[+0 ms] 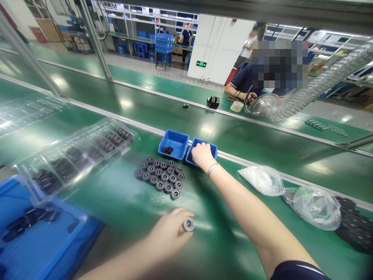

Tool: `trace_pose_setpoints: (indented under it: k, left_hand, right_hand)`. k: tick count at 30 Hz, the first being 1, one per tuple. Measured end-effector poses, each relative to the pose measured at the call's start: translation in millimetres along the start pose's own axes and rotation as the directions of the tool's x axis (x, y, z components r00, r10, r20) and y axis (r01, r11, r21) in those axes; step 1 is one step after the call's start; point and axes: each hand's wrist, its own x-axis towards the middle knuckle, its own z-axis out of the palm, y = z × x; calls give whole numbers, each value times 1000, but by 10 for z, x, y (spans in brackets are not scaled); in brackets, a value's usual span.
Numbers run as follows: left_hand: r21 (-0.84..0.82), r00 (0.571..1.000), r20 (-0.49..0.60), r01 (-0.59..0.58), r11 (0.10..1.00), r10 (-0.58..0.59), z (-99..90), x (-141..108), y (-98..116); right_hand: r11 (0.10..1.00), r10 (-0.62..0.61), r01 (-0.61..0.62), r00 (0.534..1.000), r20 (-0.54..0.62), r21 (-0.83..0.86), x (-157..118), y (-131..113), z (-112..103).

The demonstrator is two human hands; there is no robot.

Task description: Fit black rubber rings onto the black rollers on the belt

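Observation:
My left hand (171, 229) is closed around a small round black part (189, 223) with a silvery ring on its upper face, held low over the green tabletop. My right hand (202, 153) reaches into the right blue bin (214, 152), fingers curled downward; what they touch inside is hidden. Beside it stands the left blue bin (181, 146), with a little bunch of thin black pieces at its bottom. A cluster of round black parts (164, 177), like the held one, stands in rows in front of the bins.
A clear compartment tray (84, 165) of dark parts lies at left, above a large blue crate (17, 256) holding black pieces. Plastic bags (264, 181) and a pile of black parts (354, 223) sit at right. Beyond the metal rail, a person (243, 79) works near a clear hose (323, 83).

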Motion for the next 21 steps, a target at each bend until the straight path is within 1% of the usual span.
trace_pose_setpoints:
  k: [4,7,10,11,12,13,14,15,16,18,20,21]
  left_hand:
    - [2,999,-27,-30,1000,30,1,-5,-14]
    - [-53,999,-34,-10,999,8,3,-17,-29]
    - [-220,999,2,40,975,-41,15,-24,-59]
    - [-293,998,27,66,954,-61,20,-23,-72]
    - [-364,995,55,94,927,-79,26,-19,-83]
    - [-427,992,83,121,896,-94,32,-13,-94]
    - [-479,989,106,143,866,-105,36,-6,-104]
    - [-518,987,121,157,841,-110,39,2,-113]
    - [-547,986,126,162,822,-110,41,10,-122]
    - [-587,986,128,160,794,-104,42,23,-139]
    - [-619,984,146,170,767,-100,38,28,-154]
    - [-631,982,159,179,755,-100,35,26,-160]
  right_hand:
    - [995,-38,38,999,-6,95,37,28,-26]
    - [980,-34,44,998,-55,193,-47,87,-142]
    - [946,-49,84,992,-115,315,-353,158,-289]
    - [922,-66,108,990,-125,371,-504,176,-323]
    - [879,-92,144,987,-134,455,-673,186,-342]
    - [747,-128,197,980,-154,635,-851,185,-345]
    - [588,-166,213,976,-141,780,-1031,173,-331]
    - [445,-209,185,973,-99,876,-1206,147,-301]
    - [317,-247,127,968,-48,940,-1369,110,-259]
    - [120,-304,-41,950,76,992,-1643,10,-146]
    - [-61,-346,-205,922,172,977,-1836,-99,-25]
    - [-135,-360,-263,911,200,955,-1903,-147,30]
